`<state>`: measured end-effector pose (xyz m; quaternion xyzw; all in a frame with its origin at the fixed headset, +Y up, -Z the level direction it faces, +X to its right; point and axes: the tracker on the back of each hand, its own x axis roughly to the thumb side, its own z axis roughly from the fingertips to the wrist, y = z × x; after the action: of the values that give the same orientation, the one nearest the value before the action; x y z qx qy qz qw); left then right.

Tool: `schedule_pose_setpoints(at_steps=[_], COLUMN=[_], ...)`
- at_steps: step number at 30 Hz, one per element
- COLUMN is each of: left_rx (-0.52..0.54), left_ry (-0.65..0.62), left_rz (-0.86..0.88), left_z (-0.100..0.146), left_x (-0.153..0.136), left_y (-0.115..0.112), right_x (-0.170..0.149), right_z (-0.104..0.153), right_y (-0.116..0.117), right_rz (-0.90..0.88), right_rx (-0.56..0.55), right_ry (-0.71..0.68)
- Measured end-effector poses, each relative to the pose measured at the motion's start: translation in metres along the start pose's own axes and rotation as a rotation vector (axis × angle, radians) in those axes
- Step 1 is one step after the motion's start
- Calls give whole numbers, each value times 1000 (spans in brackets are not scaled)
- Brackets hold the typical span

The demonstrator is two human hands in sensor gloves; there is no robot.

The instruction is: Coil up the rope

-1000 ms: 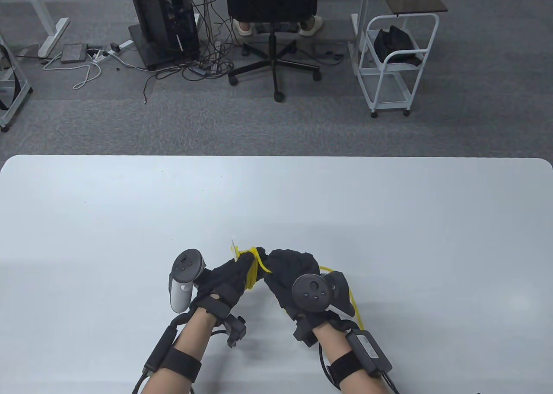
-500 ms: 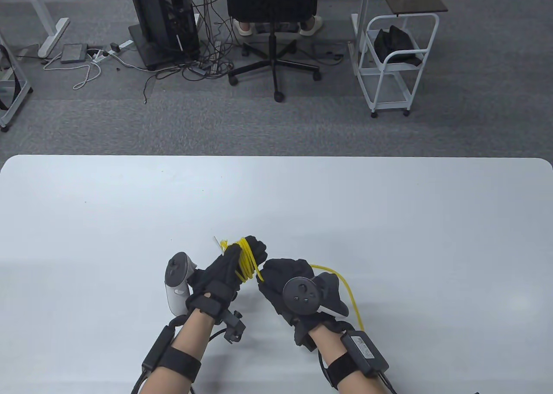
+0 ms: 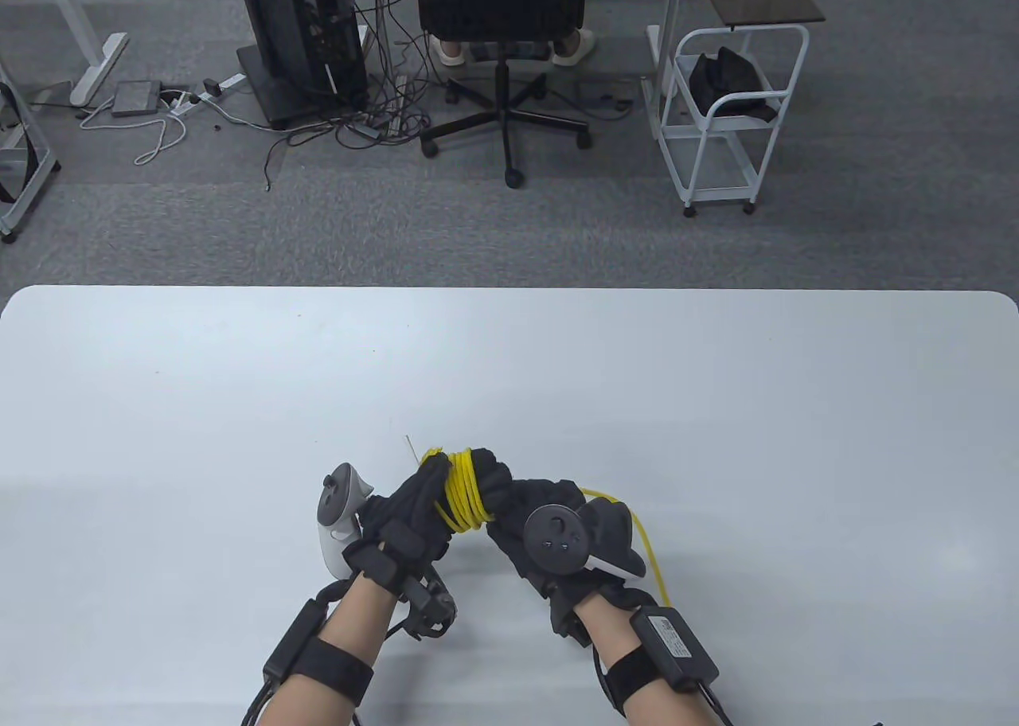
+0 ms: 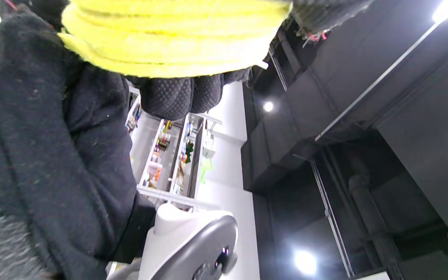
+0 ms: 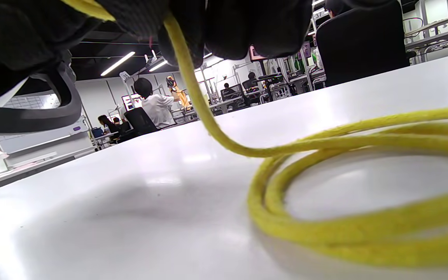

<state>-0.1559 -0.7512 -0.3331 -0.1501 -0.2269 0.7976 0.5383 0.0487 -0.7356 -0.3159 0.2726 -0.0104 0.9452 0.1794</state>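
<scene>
The yellow rope (image 3: 460, 493) is wound in several turns around the fingers of my left hand (image 3: 430, 495), which holds the coil near the table's front middle. In the left wrist view the wound turns (image 4: 169, 35) fill the top edge across my gloved fingers (image 4: 181, 95). My right hand (image 3: 525, 511) sits right beside the coil and grips the running strand. The loose rope (image 3: 649, 551) trails behind the right hand to the table. In the right wrist view the strand (image 5: 193, 85) drops from my fingers (image 5: 243, 27) to slack loops (image 5: 325, 202) on the table.
The white table (image 3: 509, 376) stretches far ahead and to both sides of my hands. Beyond its far edge stand an office chair (image 3: 501, 33), a computer tower (image 3: 302, 33) with cables, and a white cart (image 3: 728, 113) on the floor.
My right hand swung down beside the left hand, then back up against it, laying more rope on the coil. The left hand turned slightly; the coil looks thicker.
</scene>
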Motion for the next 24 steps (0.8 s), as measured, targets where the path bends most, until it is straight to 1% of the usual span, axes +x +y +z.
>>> schedule_pose_setpoints(at_steps=[4,10,14,19,22,24], left_rx=[-33,-111,-185,-244,-250,-229], left_ry=[15,87,168,265,313,340], left_rz=[-31,-129,-199,-296,-367,-399], left_z=[-1,-4,-6,-7,-7,-6], left_x=[0,-2,-5,-8,-10,-10], left_y=[-3,-7,-9,-10,-9,-8], right_x=[-5,-11,-16,-21,-22,-21], right_z=[0,2,3,6,8,9], right_y=[-3,-10,-16,-24,-27,-29], right_rz=[24,48,73,84,80,74], right_rx=[-1,-35,-73,-131,-161,-183], right_ry=[18,49,77,115,125,127])
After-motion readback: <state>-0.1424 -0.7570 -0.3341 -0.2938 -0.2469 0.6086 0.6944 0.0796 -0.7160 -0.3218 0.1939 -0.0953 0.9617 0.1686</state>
